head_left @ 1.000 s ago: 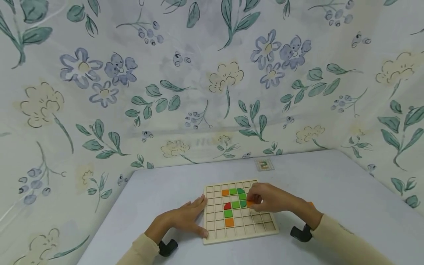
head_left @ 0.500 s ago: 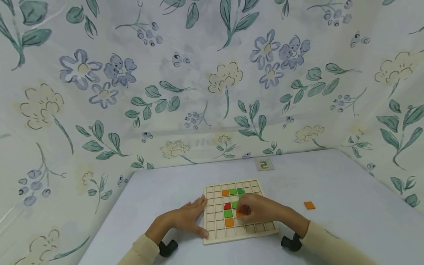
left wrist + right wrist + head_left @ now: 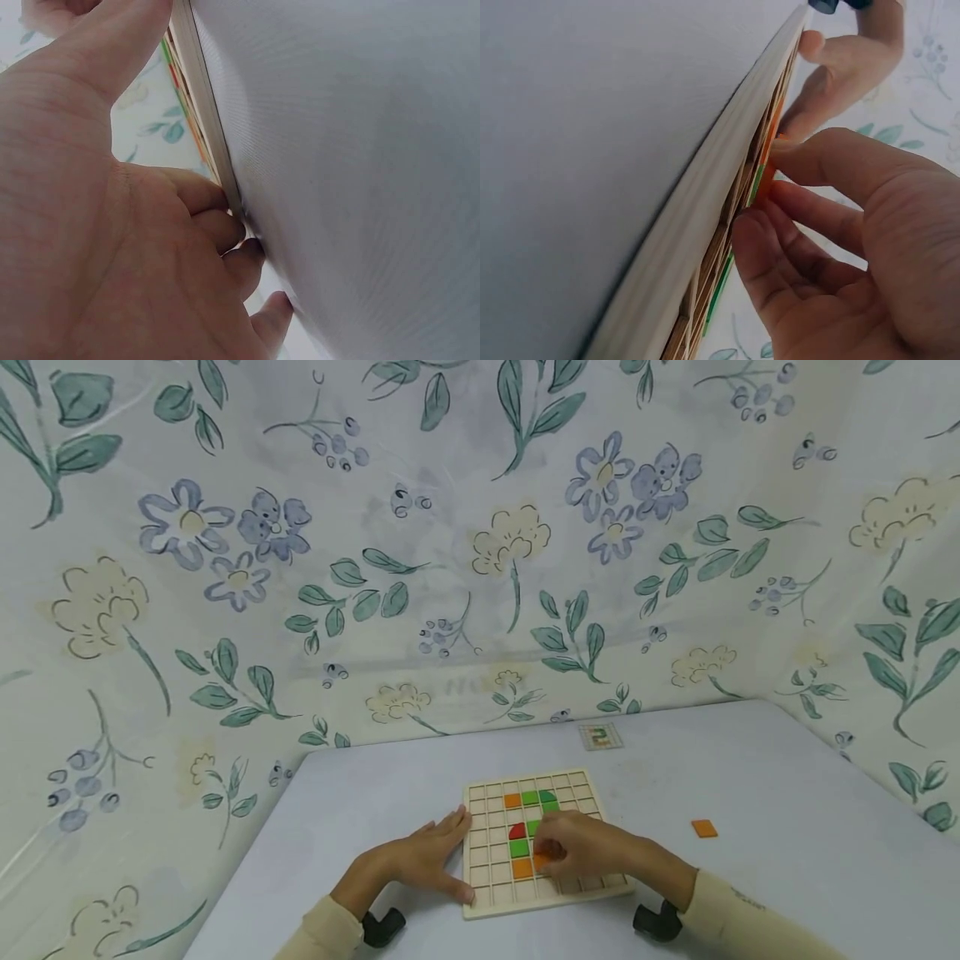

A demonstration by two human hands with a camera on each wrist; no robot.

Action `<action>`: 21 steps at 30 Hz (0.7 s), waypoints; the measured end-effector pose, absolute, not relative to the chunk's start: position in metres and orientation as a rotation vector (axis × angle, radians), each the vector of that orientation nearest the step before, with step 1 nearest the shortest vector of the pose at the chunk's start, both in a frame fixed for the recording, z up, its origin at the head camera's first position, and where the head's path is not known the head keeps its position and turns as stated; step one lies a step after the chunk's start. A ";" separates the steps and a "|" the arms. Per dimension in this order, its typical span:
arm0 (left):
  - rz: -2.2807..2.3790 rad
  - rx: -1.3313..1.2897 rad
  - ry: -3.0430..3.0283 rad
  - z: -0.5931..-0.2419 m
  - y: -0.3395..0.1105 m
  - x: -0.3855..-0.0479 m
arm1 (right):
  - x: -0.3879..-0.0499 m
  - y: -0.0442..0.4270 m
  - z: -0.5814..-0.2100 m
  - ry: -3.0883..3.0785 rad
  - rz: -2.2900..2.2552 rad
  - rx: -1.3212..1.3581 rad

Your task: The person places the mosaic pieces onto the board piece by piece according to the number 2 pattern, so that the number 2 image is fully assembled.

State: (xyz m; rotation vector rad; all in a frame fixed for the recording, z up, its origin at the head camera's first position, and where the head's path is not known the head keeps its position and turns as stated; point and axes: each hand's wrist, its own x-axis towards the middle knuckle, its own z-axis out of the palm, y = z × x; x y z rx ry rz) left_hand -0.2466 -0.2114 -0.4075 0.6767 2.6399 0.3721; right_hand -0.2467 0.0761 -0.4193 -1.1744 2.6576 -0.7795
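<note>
A square wooden grid board (image 3: 492,873) lies on the table with orange, green and red tiles in its cells. My right hand (image 3: 588,845) is over the board, pinching an orange square tile (image 3: 542,862) between thumb and fingers. That tile is beside another orange tile (image 3: 522,868) in the lower rows; the right wrist view shows it tilted against the grid (image 3: 762,196). Just above are a green tile (image 3: 519,848) and a red rounded tile (image 3: 517,831). My left hand (image 3: 423,860) rests along the board's left edge, thumb and fingers spread and touching it. My right hand covers some cells.
One loose orange tile (image 3: 704,828) lies on the white table (image 3: 750,893) to the right of the board. Behind the board is a small patterned card (image 3: 600,737). Floral cloth (image 3: 480,568) hangs at the back and sides.
My right hand, pinching the orange tile, has moved from the board's right-middle cells leftward and down to the lower rows. The loose orange tile has come into view. My left hand stays put.
</note>
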 end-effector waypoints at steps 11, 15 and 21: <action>0.370 0.685 2.642 -0.408 -0.211 -0.248 | -0.246 0.076 -0.420 2.658 -0.766 -1.193; 0.380 0.681 2.635 -0.407 -0.212 -0.248 | -0.246 0.075 -0.420 2.640 -0.773 -1.190; 0.386 0.683 2.629 -0.409 -0.212 -0.247 | -0.245 0.075 -0.422 2.645 -0.765 -1.172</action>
